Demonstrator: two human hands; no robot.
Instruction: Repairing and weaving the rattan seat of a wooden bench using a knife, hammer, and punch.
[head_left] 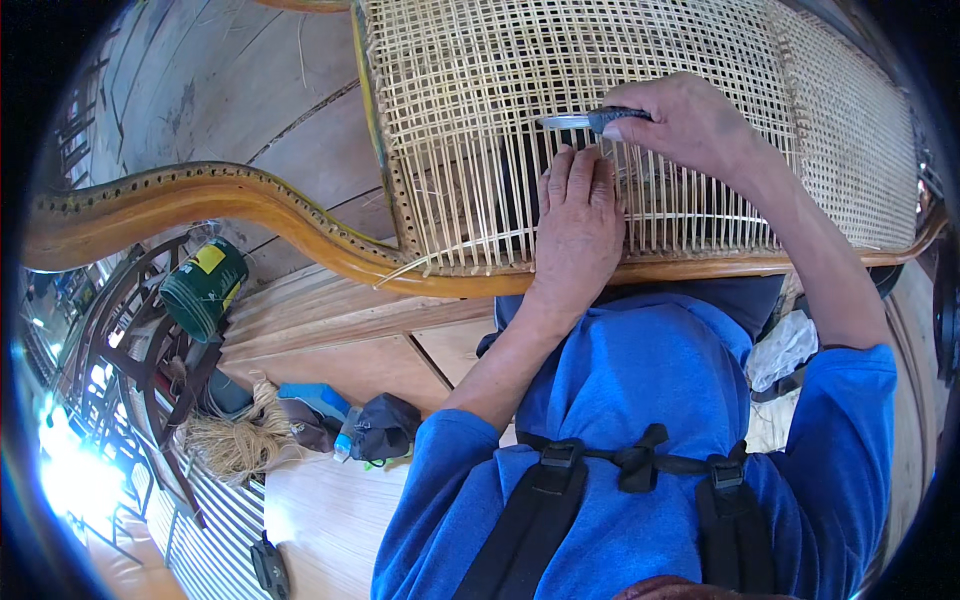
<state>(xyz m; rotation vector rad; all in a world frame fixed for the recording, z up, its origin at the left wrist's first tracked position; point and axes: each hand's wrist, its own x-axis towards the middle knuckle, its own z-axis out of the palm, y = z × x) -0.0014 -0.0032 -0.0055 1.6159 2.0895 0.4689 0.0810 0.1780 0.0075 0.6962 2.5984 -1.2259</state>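
A woven cane panel (480,70) is stretched in a varnished wooden frame (450,284) in front of me. Toward me its weave gives way to bare upright strands, with one long pale strand (690,216) running crosswise near the frame. My left hand (580,225) lies over these strands, fingers stretched out and pointing away from me. Just beyond its fingertips, my right hand (690,115) is closed around the dark handle of a knife-like tool (568,122). Its silvery blade points left, lying against the lower edge of the weave.
The frame's curved, hole-drilled arm (240,185) reaches left. A green can (205,285) lies tilted beside dark curved wooden pieces (150,350). Lower left are a bundle of fibre (240,440), a dark bag (387,428) and a small bottle (346,440). A clear plastic bag (783,352) sits at right.
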